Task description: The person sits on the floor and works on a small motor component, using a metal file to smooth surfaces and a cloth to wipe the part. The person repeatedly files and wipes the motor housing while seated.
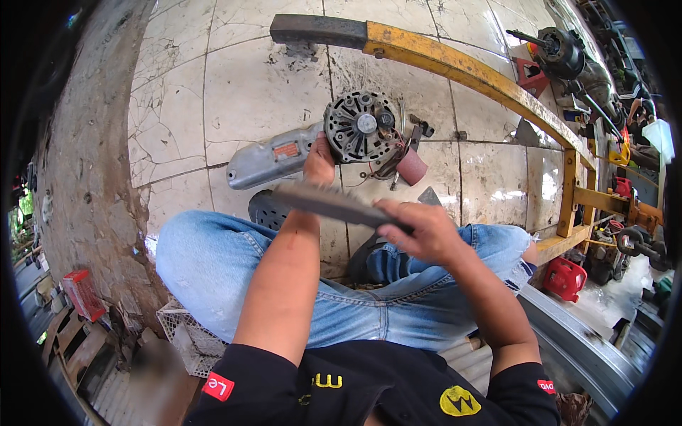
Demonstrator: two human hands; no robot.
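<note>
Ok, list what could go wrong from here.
The brush-like tool in the right hand hangs over the left forearm, so it could scrape bare skin. The round metal part, held at its edge by the left hand, might slip. The small dark piece nearby could get knocked away.

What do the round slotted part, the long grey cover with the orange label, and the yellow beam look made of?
Round slotted part: probably cast metal, dull grey, with grimy slots.
Long grey cover: likely metal too, matte, with smoothly rounded corners.
Yellow beam: apparently painted steel; its coat looks scuffed.
</note>
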